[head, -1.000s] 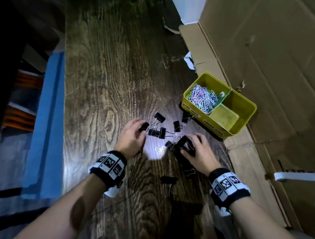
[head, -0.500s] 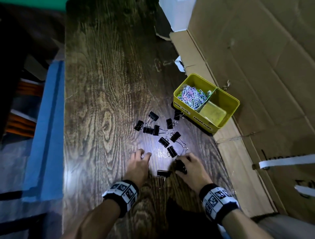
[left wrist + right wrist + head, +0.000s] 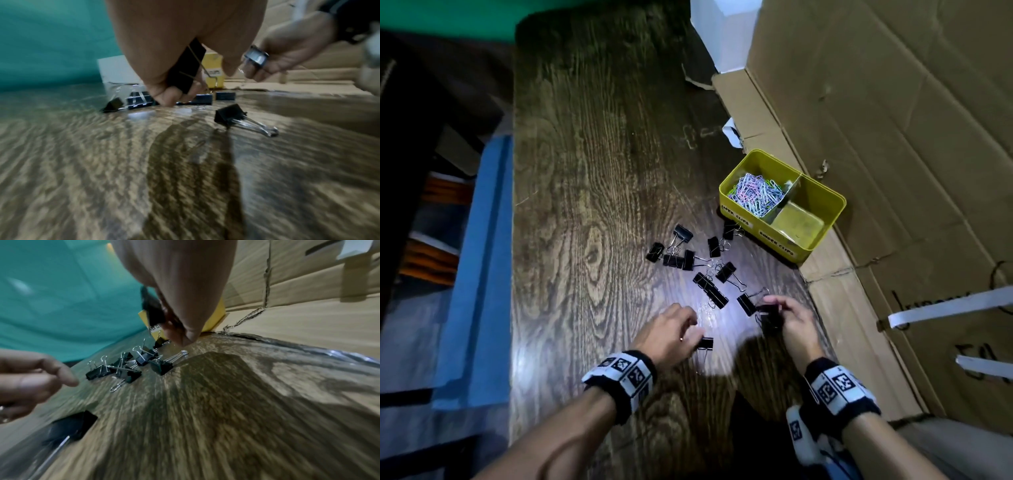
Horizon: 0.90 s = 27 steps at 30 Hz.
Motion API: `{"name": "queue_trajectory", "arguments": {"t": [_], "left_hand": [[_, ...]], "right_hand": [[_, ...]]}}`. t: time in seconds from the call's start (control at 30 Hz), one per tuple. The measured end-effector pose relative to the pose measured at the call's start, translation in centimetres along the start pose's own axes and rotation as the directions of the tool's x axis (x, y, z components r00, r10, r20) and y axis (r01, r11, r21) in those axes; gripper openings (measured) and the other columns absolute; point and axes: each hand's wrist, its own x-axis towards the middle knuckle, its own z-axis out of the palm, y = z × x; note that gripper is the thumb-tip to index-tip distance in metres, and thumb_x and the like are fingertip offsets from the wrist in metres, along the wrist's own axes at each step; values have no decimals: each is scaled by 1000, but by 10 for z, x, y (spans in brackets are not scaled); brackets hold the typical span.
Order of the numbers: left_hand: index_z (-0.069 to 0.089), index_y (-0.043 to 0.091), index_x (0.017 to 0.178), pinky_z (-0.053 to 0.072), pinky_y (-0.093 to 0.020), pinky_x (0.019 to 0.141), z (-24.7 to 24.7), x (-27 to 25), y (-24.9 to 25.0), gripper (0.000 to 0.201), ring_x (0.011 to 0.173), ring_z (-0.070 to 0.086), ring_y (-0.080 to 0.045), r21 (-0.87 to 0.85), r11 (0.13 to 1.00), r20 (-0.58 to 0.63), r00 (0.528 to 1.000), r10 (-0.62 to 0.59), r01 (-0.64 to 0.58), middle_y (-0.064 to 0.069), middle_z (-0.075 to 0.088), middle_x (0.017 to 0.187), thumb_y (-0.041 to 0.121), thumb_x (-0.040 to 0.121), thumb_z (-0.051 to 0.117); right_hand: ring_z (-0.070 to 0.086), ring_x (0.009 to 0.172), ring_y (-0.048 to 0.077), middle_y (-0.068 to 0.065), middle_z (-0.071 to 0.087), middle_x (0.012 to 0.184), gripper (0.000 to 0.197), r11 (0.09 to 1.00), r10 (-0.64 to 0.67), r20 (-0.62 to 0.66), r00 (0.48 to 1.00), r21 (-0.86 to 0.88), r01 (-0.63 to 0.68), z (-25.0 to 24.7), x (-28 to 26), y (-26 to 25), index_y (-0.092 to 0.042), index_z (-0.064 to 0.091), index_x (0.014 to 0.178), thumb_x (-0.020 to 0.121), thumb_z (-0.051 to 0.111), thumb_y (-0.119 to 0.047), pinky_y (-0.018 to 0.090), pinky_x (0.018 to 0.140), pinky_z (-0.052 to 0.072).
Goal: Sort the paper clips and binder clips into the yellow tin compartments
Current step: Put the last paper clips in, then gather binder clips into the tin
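Note:
The yellow tin [image 3: 822, 202] stands at the table's right edge. Its left compartment holds coloured paper clips [image 3: 756, 193]; the right compartment [image 3: 798, 222] looks bare. Several black binder clips [image 3: 688, 257] lie scattered in front of it. My left hand [image 3: 690, 329] hovers near me, fingers curled round one binder clip [image 3: 187, 69] that the head view hides. Another clip [image 3: 704, 342] lies on the wood beside its fingers. My right hand [image 3: 779, 308] pinches black binder clips [image 3: 768, 317] just above the table, near a loose clip [image 3: 744, 303].
Flattened cardboard [image 3: 893, 137] rises along the table's right side, right behind the tin. A white box [image 3: 722, 27] stands at the far end. A blue board [image 3: 476, 274] runs along the left edge. Bare dark wood [image 3: 592, 171] stretches beyond the clips.
Both hands have drawn back from the clip cluster toward me, each keeping what it grips. The right hand has since lifted and shifted right. One clip now lies beside the left fingers.

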Motion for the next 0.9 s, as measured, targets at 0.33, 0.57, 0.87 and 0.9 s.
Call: {"name": "queue_trajectory", "arguments": {"t": [0.33,0.57,0.87,0.9], "left_hand": [[46,18,113,51,-41,81,20,2,20,27,92,57,-25,279,952,201,977,67,-123,-3,42,117,33,92,50],[58,20,90,54,-35,72,7,16,7,14,76,61,-17,-206,974,92,993,-73,91,2,62,89,32,82,61],[56,7,90,46,-25,39,-98,111,106,12,52,58,-24,-941,337,-29,999,-36,-15,-16,64,83,1,92,46],[56,8,91,46,-25,40,-104,124,123,9,53,58,-23,-920,390,-48,999,-7,-41,-14,63,82,3,91,49]], "right_hand": [[56,62,18,6,58,75,34,786,-37,-28,999,-618,12,19,16,-32,-12,54,85,90,53,-46,27,59,50],[62,95,28,13,62,103,44,195,54,146,988,-972,133,34,33,-11,-7,35,124,95,47,-38,33,76,50],[50,49,15,-5,58,58,16,990,-41,-135,990,-143,21,-10,28,-43,-20,59,68,75,66,-32,24,51,39],[47,49,13,-6,57,60,14,998,-54,-161,985,9,56,-15,26,-54,-20,58,69,80,64,-26,23,50,37]]}}
